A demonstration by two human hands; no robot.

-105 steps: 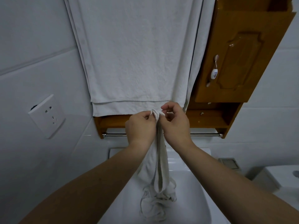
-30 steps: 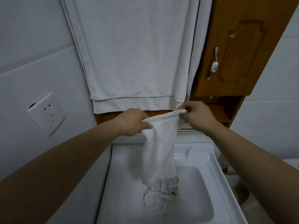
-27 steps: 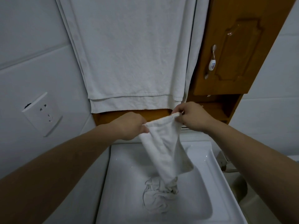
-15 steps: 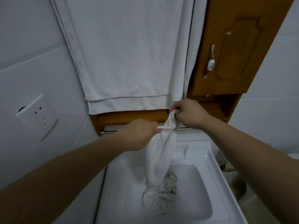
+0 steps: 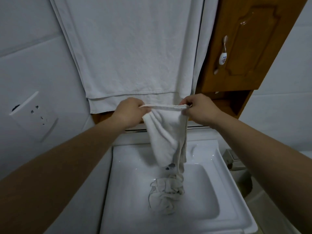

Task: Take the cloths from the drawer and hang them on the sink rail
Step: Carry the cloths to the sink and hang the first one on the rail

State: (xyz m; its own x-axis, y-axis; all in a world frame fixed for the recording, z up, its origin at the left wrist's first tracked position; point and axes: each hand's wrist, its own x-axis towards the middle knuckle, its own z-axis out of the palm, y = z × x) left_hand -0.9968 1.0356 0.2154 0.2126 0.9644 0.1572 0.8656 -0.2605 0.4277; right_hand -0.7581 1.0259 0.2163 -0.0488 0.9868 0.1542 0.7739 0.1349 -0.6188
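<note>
Small white terry cloth (image 5: 166, 130): top hem stretched between your hands, above thin chrome sink rail (image 5: 198, 127), tail trailing to crumpled white cloth heap (image 5: 166, 194) in white ceramic basin (image 5: 211, 198). Left hand (image 5: 129, 113), right hand (image 5: 198, 108): fingers pinched shut on hem corners. Risk: pinch slips, cloth falls into basin; tail drags heap; hem catches big white hanging towel (image 5: 135, 51) beyond.

Two hands (image 5: 130, 111) (image 5: 199, 108), two cloths (image 5: 166, 132) (image 5: 166, 193), one sink (image 5: 211, 191).

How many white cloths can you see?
3 for sure: a big towel hanging on the wall, a small cloth stretched between both hands, and a crumpled bundle in the sink, which may hide more.
</note>
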